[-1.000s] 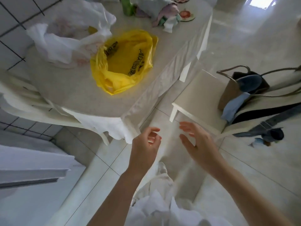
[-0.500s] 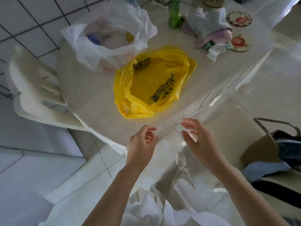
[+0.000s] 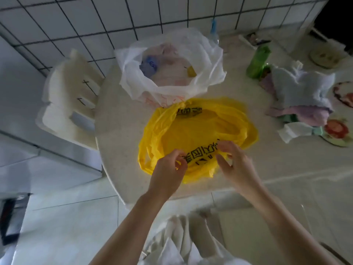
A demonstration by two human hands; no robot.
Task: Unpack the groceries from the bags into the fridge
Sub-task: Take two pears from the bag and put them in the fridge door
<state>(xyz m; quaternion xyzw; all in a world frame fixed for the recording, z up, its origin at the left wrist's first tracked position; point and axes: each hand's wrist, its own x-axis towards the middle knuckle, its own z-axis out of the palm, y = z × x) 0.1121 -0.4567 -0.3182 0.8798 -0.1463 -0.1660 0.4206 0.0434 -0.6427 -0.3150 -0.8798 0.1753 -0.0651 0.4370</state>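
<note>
A yellow plastic bag (image 3: 194, 131) with black print lies open on the pale table (image 3: 122, 131). My left hand (image 3: 169, 172) pinches its near rim on the left side. My right hand (image 3: 234, 162) grips the same rim on the right, fingers curled into the plastic. Behind it stands a white plastic bag (image 3: 172, 67), open at the top, with a blue item (image 3: 148, 66) and a small yellow item (image 3: 191, 71) inside. What the yellow bag holds is hidden by its folds.
A green bottle (image 3: 257, 63) stands at the back right of the table. Beside it lies a heap of cloths (image 3: 301, 98) and flowered coasters (image 3: 336, 131). A white plastic chair (image 3: 70, 104) is pushed in at the left, against a tiled wall (image 3: 95, 22).
I have stepped up to the table, and both hands moved forward from the air in front of its edge onto the yellow bag and took hold of its near rim.
</note>
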